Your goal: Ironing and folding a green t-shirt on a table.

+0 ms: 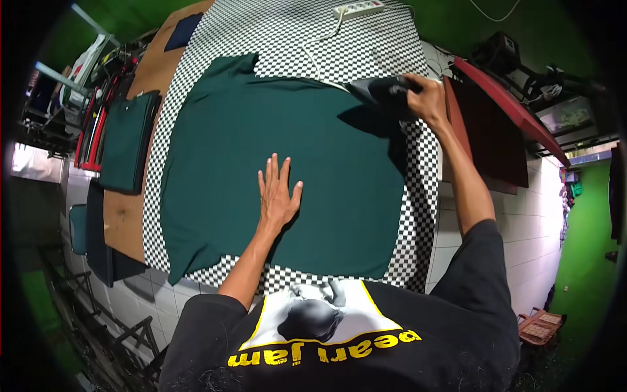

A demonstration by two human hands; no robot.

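Note:
A dark green short-sleeved shirt (pixel 313 147) lies spread on a black-and-white checkered cloth (pixel 416 196), its sleeve ends at the left corners. On the middle of the shirt my left hand (pixel 279 198) rests palm down, holding nothing, with the thumb apart from the fingers. At the upper right, my right hand (pixel 427 99) grips a dark clothes iron (pixel 384 93) by its handle. The iron is above the shirt's far right corner and throws a shadow on the fabric. Whether its soleplate touches the shirt, I cannot tell.
A pale cord (pixel 309 51) runs from a white power strip (pixel 358 10) towards the iron. Folded dark green fabric (pixel 128 142) sits on the wooden tabletop (pixel 122 225) at left. Right of the table is a red-edged board (pixel 509 110).

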